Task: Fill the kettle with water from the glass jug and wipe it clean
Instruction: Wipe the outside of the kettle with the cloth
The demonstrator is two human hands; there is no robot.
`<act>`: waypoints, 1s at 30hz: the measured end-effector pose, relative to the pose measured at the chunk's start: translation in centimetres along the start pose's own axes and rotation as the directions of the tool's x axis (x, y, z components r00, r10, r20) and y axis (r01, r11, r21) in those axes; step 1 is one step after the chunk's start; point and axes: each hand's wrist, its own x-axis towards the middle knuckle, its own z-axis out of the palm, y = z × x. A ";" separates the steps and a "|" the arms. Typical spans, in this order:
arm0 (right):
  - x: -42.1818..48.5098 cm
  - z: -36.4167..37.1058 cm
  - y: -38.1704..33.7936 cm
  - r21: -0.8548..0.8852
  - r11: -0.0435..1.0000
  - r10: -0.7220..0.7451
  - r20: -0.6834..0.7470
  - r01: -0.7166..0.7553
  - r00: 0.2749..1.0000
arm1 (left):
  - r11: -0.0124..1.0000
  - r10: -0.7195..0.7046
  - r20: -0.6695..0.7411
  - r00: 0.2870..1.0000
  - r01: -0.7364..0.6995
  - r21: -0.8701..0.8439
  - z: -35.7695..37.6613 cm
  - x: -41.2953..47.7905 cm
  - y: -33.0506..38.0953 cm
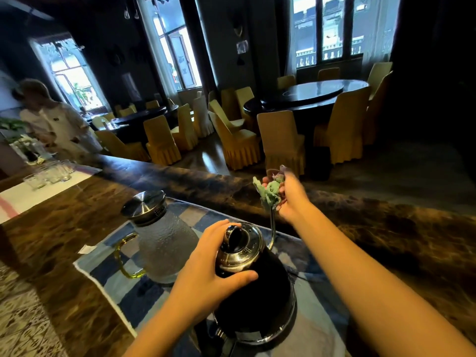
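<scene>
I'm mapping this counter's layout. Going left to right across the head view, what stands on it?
Drinking glasses → glass jug → kettle. The left hand and right hand overlap the kettle, so they are left out.

A restaurant dining room, seen from behind its bar. Big round tables (316, 99) stand on the floor, each ringed by chairs (282, 140) in yellow skirted covers, banquet style; the nearer one seems to carry a turntable (319, 88), though the light is dim. A long dark marble tabletop (386, 228) crosses the room like a serving bar, with drinking glasses (51, 173) set out on a white cloth (31, 195) at its left end, near a person (56, 122) in pale clothes. Tall windows (327, 29) line the back.
</scene>
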 end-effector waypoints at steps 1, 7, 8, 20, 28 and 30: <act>-0.3 0.0 0.2 -0.046 0.999 -0.020 -0.008 0.020 1.000 | 1.000 0.008 -0.003 1.000 -0.007 0.007 0.0 0.0 0.1; -2.7 -2.9 2.1 -0.159 0.983 -0.109 -0.074 0.096 0.991 | 0.999 0.035 -0.007 0.999 -0.035 0.005 -0.1 0.0 0.2; -3.3 -3.1 2.3 -0.197 0.972 -0.148 -0.104 0.125 0.984 | 0.999 0.043 -0.008 0.999 -0.043 -0.003 -0.1 0.0 0.1; -12.8 -7.8 10.1 -0.779 0.569 -0.333 0.076 0.264 0.940 | 0.984 0.117 -0.024 0.993 -0.119 -0.134 0.3 0.2 -0.6; -17.7 -9.7 9.2 -0.824 0.556 -0.331 -0.099 0.109 0.938 | 0.926 0.367 -0.193 0.910 -0.339 0.163 -0.2 -1.1 0.3; -19.3 -9.6 8.0 -0.600 0.798 -0.204 -0.177 0.059 0.963 | 0.830 0.539 -0.113 0.835 -0.504 0.239 -0.1 -1.9 1.0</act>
